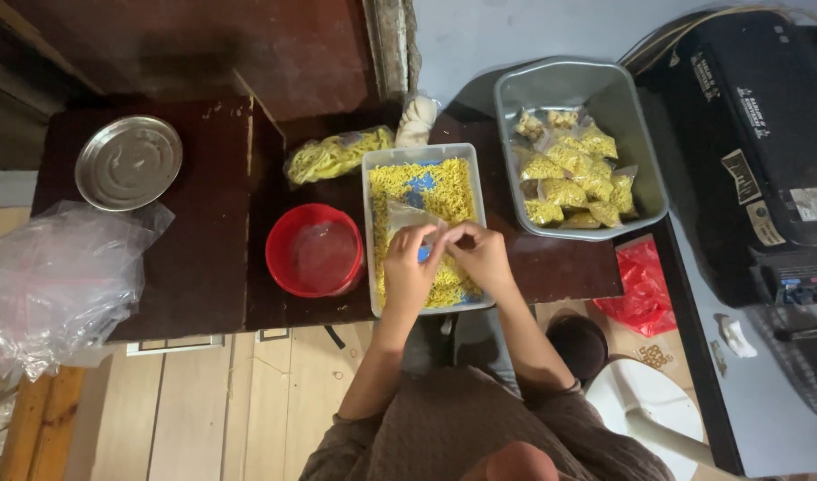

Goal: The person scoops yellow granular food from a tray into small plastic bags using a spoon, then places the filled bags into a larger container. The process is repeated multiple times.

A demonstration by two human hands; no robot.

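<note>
Both of my hands are over a clear rectangular tub (370,191) of loose yellow snack sticks. My left hand (408,269) and my right hand (482,255) each pinch a small clear plastic bag (406,217) at its top edge, holding it above the snack. The bag looks nearly empty. To the right, a grey plastic bin (640,147) holds several filled, closed bags of the yellow snack (569,174). A larger filled bag of the snack (337,154) lies behind the tub.
A red bowl (313,250) stands left of the tub on the dark wooden table (203,258). A round steel plate (128,162) and a heap of clear plastic bags (56,276) lie far left. A red bag (644,289) and a black device (747,134) sit right.
</note>
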